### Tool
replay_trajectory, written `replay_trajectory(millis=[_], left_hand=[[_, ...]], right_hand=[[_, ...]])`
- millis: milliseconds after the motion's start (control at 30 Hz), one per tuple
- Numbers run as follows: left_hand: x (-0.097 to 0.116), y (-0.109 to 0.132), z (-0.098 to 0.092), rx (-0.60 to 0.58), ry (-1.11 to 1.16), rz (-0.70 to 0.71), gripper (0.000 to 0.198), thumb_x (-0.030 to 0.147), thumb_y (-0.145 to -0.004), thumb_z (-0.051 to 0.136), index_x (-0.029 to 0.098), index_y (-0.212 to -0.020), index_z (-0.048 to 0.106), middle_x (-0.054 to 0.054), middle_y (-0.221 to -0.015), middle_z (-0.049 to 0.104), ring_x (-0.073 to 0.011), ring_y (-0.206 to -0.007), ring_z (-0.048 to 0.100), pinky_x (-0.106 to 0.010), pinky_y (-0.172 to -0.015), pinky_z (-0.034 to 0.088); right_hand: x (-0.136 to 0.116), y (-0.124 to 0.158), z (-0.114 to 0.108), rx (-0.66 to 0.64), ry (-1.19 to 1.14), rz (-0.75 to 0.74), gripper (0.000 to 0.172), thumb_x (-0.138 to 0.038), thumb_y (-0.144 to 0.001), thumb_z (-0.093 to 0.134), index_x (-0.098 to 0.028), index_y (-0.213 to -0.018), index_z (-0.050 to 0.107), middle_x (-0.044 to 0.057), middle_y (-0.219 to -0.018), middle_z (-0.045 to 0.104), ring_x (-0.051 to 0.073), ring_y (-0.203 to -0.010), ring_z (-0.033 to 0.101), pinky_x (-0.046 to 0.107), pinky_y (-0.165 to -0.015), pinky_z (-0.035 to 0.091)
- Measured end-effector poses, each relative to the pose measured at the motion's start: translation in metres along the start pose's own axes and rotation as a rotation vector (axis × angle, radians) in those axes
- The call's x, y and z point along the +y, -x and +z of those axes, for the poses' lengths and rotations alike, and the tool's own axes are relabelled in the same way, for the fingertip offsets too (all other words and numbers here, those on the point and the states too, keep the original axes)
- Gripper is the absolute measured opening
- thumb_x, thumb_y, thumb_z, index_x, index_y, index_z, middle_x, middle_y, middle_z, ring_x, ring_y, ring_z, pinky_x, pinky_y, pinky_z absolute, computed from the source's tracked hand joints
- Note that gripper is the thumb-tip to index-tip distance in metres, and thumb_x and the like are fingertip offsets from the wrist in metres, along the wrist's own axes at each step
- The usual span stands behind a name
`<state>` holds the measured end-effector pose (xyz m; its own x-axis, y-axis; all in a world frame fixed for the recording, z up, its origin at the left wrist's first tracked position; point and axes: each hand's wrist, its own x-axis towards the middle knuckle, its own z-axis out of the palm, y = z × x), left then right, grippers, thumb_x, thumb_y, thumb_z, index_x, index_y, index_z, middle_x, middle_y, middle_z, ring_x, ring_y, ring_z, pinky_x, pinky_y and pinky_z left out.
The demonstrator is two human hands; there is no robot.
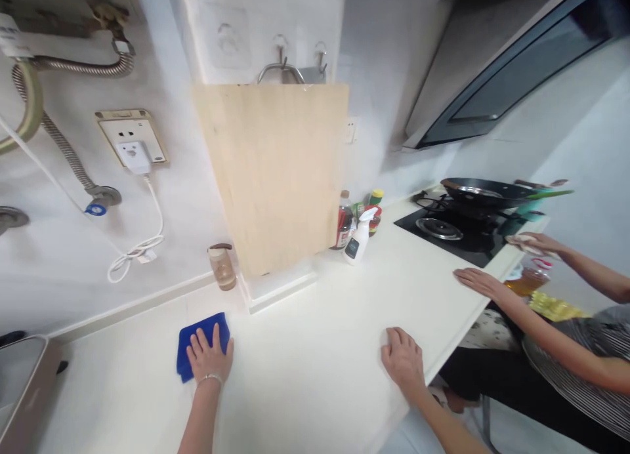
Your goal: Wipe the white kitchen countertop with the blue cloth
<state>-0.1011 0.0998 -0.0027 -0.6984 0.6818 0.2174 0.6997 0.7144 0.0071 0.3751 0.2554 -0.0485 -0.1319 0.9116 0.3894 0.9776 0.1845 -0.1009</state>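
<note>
My left hand (209, 359) lies flat with spread fingers on a folded blue cloth (184, 349), pressing it on the white countertop (305, 369). Near the counter's front edge my right hand (403, 359) rests on the surface, its fingers curled together; whether anything is under them is hidden. A small bottle with a brown strap (224, 273) stands behind the cloth, against the wall. Beyond my right hand, a white spray bottle (359, 241) stands beside dark sauce bottles (344, 221).
A wooden board (280, 178) hangs from wall hooks. At the right, a person (585, 349) sits with one hand on the counter edge and another holding a pale cloth beside the black stove (472, 234). A pan (492, 191) sits there. A bin (29, 388) is far left.
</note>
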Motion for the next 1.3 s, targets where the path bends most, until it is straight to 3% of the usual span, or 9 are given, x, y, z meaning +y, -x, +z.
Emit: replay_trajectory(millis=[133,267,333,433,567,767,933,1133,1300], left_hand=[[-0.004,0.067,0.000,0.050,0.027,0.083,0.065,0.048,-0.086,0.043,0.024,-0.146,0.040,-0.014,-0.154,0.039,-0.0363,-0.146,0.025,-0.058,-0.116,0.025],[-0.010,0.136,-0.018,0.001,0.108,0.171,0.063,0.050,-0.085,0.046,0.030,-0.145,0.042,-0.007,-0.155,0.040,-0.0312,-0.149,0.020,-0.054,-0.118,0.025],[-0.013,0.154,-0.028,-0.046,0.153,0.200,0.061,0.049,-0.086,0.045,0.032,-0.145,0.041,-0.006,-0.156,0.038,-0.0289,-0.148,0.022,-0.052,-0.118,0.028],[-0.016,0.157,-0.035,-0.065,0.208,0.165,0.061,0.047,-0.088,0.043,0.032,-0.147,0.036,-0.006,-0.156,0.038,-0.0266,-0.146,0.029,-0.049,-0.116,0.034],[-0.008,0.142,-0.027,-0.028,0.213,0.101,0.064,0.045,-0.087,0.045,0.027,-0.148,0.035,-0.008,-0.155,0.039,-0.0296,-0.146,0.027,-0.053,-0.119,0.027],[0.004,0.110,-0.013,-0.046,0.213,0.155,0.068,0.046,-0.088,0.044,0.018,-0.149,0.035,-0.014,-0.159,0.030,-0.0337,-0.150,0.011,-0.059,-0.120,0.019],[0.019,0.054,-0.005,-0.009,0.203,0.057,0.062,0.041,-0.091,0.038,0.013,-0.147,0.038,-0.020,-0.159,0.026,-0.0370,-0.149,0.011,-0.060,-0.119,0.019],[0.056,-0.018,0.008,0.013,0.197,-0.047,0.060,0.033,-0.091,0.039,0.011,-0.147,0.038,-0.024,-0.158,0.026,-0.0400,-0.149,0.011,-0.063,-0.117,0.017],[0.078,-0.061,0.019,0.031,0.174,-0.076,0.060,0.031,-0.091,0.038,0.012,-0.147,0.037,-0.024,-0.157,0.027,-0.0404,-0.148,0.014,-0.064,-0.116,0.017]], right_hand=[[0.001,0.000,-0.007,-0.011,-0.003,-0.009,0.039,-0.022,-0.087,0.039,-0.014,-0.123,0.052,0.014,-0.126,0.054,0.028,-0.112,0.048,0.043,-0.093,0.038],[0.006,0.004,-0.008,-0.059,0.028,0.006,0.039,-0.026,-0.090,0.036,-0.013,-0.123,0.052,0.015,-0.128,0.053,0.029,-0.112,0.048,0.044,-0.092,0.037],[0.009,0.006,-0.004,-0.055,0.033,0.005,0.040,-0.028,-0.090,0.036,-0.013,-0.123,0.052,0.015,-0.127,0.054,0.030,-0.111,0.048,0.044,-0.091,0.037],[0.012,0.008,0.002,-0.037,0.026,-0.011,0.042,-0.030,-0.088,0.038,-0.014,-0.125,0.051,0.015,-0.127,0.054,0.030,-0.110,0.049,0.044,-0.089,0.037],[0.012,0.009,0.004,-0.039,0.020,-0.016,0.045,-0.032,-0.087,0.038,-0.014,-0.126,0.050,0.015,-0.128,0.054,0.033,-0.110,0.050,0.046,-0.087,0.039],[0.011,0.008,0.002,-0.064,-0.014,0.009,0.048,-0.031,-0.083,0.040,-0.016,-0.128,0.049,0.015,-0.129,0.053,0.034,-0.112,0.050,0.049,-0.091,0.039],[0.011,0.008,0.003,-0.083,-0.009,0.035,0.049,-0.032,-0.083,0.039,-0.017,-0.128,0.049,0.014,-0.131,0.053,0.034,-0.114,0.050,0.050,-0.093,0.038],[0.012,0.008,0.005,-0.101,0.002,0.047,0.048,-0.034,-0.084,0.037,-0.017,-0.127,0.050,0.014,-0.132,0.053,0.035,-0.116,0.050,0.051,-0.094,0.038],[0.012,0.008,0.005,-0.113,-0.024,0.048,0.049,-0.034,-0.083,0.038,-0.018,-0.129,0.048,0.015,-0.132,0.052,0.035,-0.118,0.048,0.052,-0.095,0.037]])
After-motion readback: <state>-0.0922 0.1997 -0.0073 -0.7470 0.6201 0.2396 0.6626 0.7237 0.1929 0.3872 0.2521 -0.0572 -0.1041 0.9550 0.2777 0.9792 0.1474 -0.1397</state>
